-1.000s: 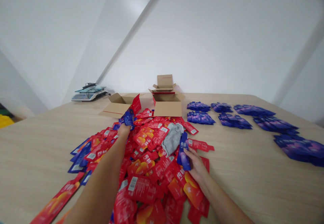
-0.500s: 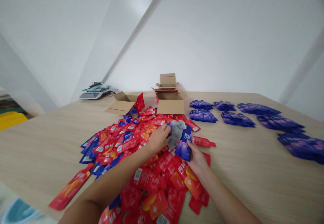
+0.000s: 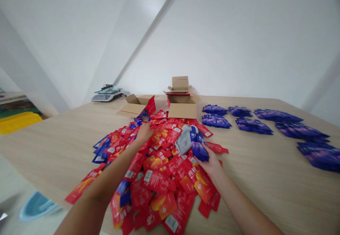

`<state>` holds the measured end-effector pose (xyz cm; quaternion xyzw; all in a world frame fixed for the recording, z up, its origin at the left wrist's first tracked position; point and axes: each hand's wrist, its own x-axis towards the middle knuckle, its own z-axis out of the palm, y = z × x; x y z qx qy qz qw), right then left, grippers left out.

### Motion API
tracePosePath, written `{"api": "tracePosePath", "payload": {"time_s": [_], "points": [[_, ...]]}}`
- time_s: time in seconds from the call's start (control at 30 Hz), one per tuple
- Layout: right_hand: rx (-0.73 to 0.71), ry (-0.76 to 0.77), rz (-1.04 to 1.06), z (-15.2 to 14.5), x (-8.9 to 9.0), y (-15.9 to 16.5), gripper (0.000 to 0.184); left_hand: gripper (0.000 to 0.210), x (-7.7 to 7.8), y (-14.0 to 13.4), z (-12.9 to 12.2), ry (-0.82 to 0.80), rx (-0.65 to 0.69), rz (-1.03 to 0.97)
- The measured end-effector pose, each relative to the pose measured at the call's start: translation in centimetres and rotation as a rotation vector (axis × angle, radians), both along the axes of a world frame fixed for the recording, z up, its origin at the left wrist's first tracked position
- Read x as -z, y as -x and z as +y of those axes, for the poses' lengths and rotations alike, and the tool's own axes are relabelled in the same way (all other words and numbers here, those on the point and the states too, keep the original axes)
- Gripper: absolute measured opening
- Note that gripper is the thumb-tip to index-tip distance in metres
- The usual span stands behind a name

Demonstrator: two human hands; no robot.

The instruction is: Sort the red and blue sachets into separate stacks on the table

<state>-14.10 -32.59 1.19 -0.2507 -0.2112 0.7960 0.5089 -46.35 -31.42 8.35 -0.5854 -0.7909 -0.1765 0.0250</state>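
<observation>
My right hand (image 3: pixel 211 162) is closed around a few blue-purple pouches (image 3: pixel 199 148) with spouted tops, held upright over the right side of the pile. Touching them on the left is a grey cloth (image 3: pixel 183 141), which rests on the red pouches. My left hand (image 3: pixel 145 132) reaches over the far left part of the heap, close to some blue pouches (image 3: pixel 136 121). Its fingertips point down and away, so their grip is hidden. Beneath both arms spreads a big loose heap of red pouches (image 3: pixel 156 160) with orange fruit pictures, mixed with blue ones.
Several stacks of blue pouches (image 3: pixel 253 126) lie on the right of the wooden table (image 3: pixel 265 178). Open cardboard boxes (image 3: pixel 182 110) stand behind the heap. A scale (image 3: pixel 106 96) sits at the back left. On the floor at lower left is a light-blue basin (image 3: pixel 38 205).
My left hand has moved left, away from the grey cloth and the pouches in my right hand, to the far left of the heap. My right hand keeps its hold.
</observation>
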Motion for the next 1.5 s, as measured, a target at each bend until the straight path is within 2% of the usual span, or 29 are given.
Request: {"api": "tracePosePath", "payload": {"time_s": [0.03,0.07,0.17,0.33,0.5,0.63,0.8,0.9,1.0,1.07,1.17,1.23,1.3,1.33,1.4,1.43,1.47,1.5], "points": [[0.039,0.038,0.002,-0.2,0.0,-0.2,0.02,0.035,0.2,2.2,0.3,0.048,-0.093,0.014],[0.077,0.1,0.005,-0.4,0.0,-0.4,0.02,0.037,0.5,4.0,0.5,0.183,-0.18,0.033],[0.142,0.243,0.03,-1.2,-0.3,-0.6,0.018,0.029,1.5,7.4,0.6,0.316,-0.224,0.004],[0.102,0.309,0.035,-2.0,-0.7,-0.4,0.02,0.021,2.4,8.6,0.3,0.319,-0.256,-0.051],[-0.003,0.296,0.004,-2.1,-0.9,-0.4,0.021,0.017,2.2,9.4,0.0,0.223,-0.267,-0.048],[-0.043,0.265,0.011,-2.2,-0.8,-0.6,0.022,0.027,0.6,10.3,-0.3,0.079,-0.268,-0.012],[-0.024,0.246,0.009,-2.1,-0.5,-0.7,0.024,0.035,-3.5,10.3,-0.4,-0.027,-0.216,0.081],[-0.001,0.191,0.007,-2.2,-0.8,-0.5,0.027,0.039,-6.0,8.2,-0.1,-0.161,-0.123,0.091],[0.012,0.112,0.008,-2.7,-1.7,-0.2,0.033,0.041,-6.8,3.7,0.3,-0.291,0.043,-0.16],[0.027,0.071,0.004,-3.2,-2.4,0.0,0.036,0.041,-5.9,-0.7,0.3,-0.264,0.204,-0.457],[0.005,-0.003,0.003,-3.8,-3.1,0.6,0.04,0.041,-3.2,-7.9,-0.2,-0.012,0.512,-0.872],[-0.024,-0.047,0.0,-3.9,-3.1,1.0,0.041,0.042,-1.4,-11.5,-0.6,0.117,0.631,-0.98],[-0.055,-0.047,-0.008,-4.0,-2.9,1.1,0.041,0.046,-0.5,-12.6,-0.5,0.196,0.686,-1.025],[-0.062,-0.028,-0.009,-3.9,-2.7,1.1,0.04,0.049,-0.4,-12.1,-0.2,0.199,0.679,-1.029],[-0.048,0.035,-0.007,-3.7,-2.4,0.6,0.035,0.055,-1.0,-8.9,0.3,0.146,0.582,-0.937],[-0.024,0.072,-0.008,-3.6,-2.3,0.2,0.033,0.054,-1.3,-6.6,0.5,0.085,0.477,-0.796],[0.007,0.109,-0.012,-3.4,-2.3,-0.2,0.03,0.049,-1.7,-3.9,0.4,0.039,0.341,-0.563],[0.039,0.139,-0.019,-3.3,-2.3,-0.7,0.029,0.043,-1.9,-1.2,0.1,0.064,0.234,-0.306]]}}
